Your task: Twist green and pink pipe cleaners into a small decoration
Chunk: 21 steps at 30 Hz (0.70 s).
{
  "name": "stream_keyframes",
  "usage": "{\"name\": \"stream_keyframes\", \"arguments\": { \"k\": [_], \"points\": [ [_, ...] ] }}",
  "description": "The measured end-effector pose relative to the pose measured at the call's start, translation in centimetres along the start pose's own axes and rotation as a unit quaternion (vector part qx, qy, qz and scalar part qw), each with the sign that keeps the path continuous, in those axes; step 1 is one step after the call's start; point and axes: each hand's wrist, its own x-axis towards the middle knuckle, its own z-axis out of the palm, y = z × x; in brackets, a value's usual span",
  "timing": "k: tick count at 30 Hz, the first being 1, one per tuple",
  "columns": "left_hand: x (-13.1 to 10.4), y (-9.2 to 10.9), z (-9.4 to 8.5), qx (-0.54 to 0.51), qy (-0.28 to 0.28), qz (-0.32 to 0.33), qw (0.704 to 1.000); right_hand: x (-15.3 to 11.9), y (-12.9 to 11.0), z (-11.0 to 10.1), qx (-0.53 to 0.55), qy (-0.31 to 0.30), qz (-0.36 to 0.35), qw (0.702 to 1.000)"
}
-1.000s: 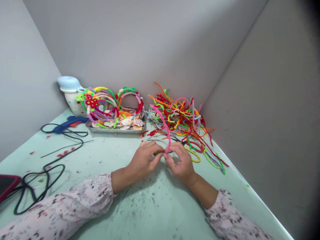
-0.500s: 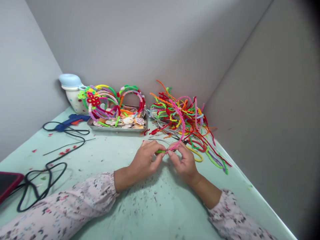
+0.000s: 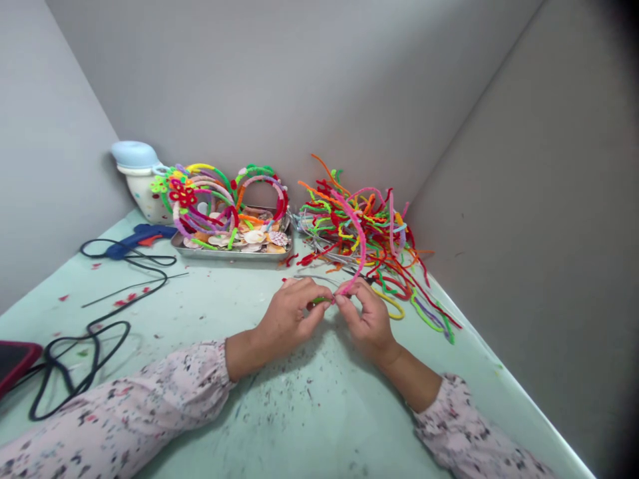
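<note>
Over the middle of the pale green table, my left hand (image 3: 291, 315) pinches a short green pipe cleaner (image 3: 321, 301) between thumb and fingers. My right hand (image 3: 368, 322) is closed on a pink pipe cleaner (image 3: 361, 246), close to its lower end. The pink one curves up and away from the fingertips, in front of a tangled pile. Green and pink meet at the small gap between both hands' fingertips; how they are joined is too small to tell.
A metal tray (image 3: 229, 255) holds shells and colourful hoops. Right of it lies a pile of pipe cleaners (image 3: 372, 219). At left are a blue glue gun (image 3: 130, 241), a black cord (image 3: 92, 326), a lidded cup (image 3: 147, 193) and a red-edged device (image 3: 20, 366).
The fingertips have shifted slightly, and the pink pipe cleaner's curve leans a little further left. The whole view has moved slightly. Both hands keep their hold.
</note>
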Motion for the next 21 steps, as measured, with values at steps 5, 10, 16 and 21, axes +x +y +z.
{"name": "stream_keyframes", "arguments": {
  "k": [5, 10, 16, 21],
  "points": [
    [0.24, 0.09, -0.07, 0.012, 0.002, 0.012, 1.0, -0.04, 0.0, 0.07, 0.001, 0.002, 0.008, 1.0],
    [0.28, 0.06, -0.12, 0.032, 0.008, 0.034, 0.999, 0.09, -0.25, 0.11, 0.007, -0.001, 0.029, 1.0],
    [0.1, -0.21, -0.16, 0.042, 0.015, 0.064, 0.997, 0.12, -0.41, 0.13, 0.029, -0.006, 0.047, 0.998],
    [0.21, 0.05, -0.25, 0.021, 0.004, 0.029, 0.999, 0.06, -0.2, 0.13, 0.032, -0.006, 0.042, 0.999]
  ]
}}
